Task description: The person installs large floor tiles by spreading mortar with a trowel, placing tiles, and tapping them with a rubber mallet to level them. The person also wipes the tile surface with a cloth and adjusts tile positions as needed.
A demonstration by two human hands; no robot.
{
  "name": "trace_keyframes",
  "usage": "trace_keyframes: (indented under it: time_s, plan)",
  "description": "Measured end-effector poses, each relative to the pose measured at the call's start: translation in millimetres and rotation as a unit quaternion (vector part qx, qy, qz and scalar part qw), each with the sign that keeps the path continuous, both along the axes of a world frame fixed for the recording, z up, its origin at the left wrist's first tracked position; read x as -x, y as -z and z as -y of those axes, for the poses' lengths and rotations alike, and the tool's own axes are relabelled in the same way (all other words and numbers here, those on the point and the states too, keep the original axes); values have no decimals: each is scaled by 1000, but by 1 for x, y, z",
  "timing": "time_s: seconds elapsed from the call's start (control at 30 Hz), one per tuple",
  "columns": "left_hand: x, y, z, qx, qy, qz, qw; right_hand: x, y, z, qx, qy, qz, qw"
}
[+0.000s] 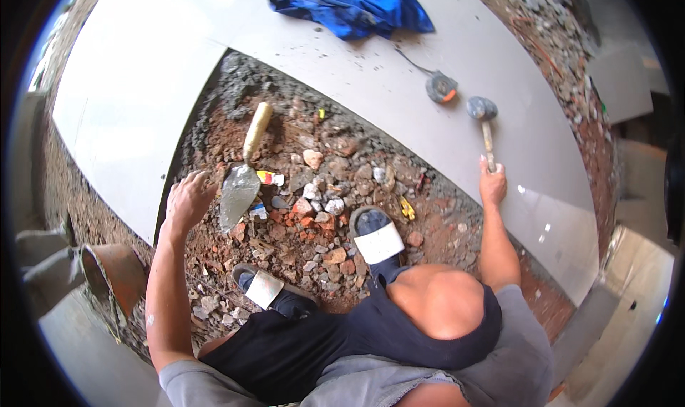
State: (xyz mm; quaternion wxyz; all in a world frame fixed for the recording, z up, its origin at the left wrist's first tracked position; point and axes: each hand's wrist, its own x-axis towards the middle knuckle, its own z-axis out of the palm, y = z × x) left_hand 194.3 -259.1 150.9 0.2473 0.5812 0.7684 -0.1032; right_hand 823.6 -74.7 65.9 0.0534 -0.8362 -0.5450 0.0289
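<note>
My right hand (492,186) is wrapped round the wooden handle of a mallet (482,109), whose dark, mortar-smeared head is over the large pale tiles (528,150) on the right. With fingers stretched out, my left hand (190,200) is at the edge of the glossy tile (143,100) on the left; whether it touches the tile I cannot tell. Beside it a pointed trowel (240,191) lies on the rubble, its blade coated in grey mortar and its pale handle pointing away from me. A tape measure (441,87) rests on the tile near the mallet head.
Between the tiles is a wedge of rubble (328,229) with stones and brick bits, where my sandalled feet (374,239) stand. Grey mortar (246,79) lines its far corner. A crumpled blue cloth (353,7) lies on the far tile. Buckets (114,275) sit at the left.
</note>
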Motion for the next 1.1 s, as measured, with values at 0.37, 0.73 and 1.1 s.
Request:
trace_keyframes:
  time_s: [0.37, 0.73, 1.1]
  plan:
    - [11, -9, -4, -21, 2, 26, 999, 97, -10, -38, -116, -255, -50, 959]
    - [-26, 15, 121, -60, -271, 207, 938, 471, 5, 19, 47, -869, 19, 491]
    - [43, 43, 162, -158, -443, 264, 842, 359, -60, 43, 321, -734, 42, 597]
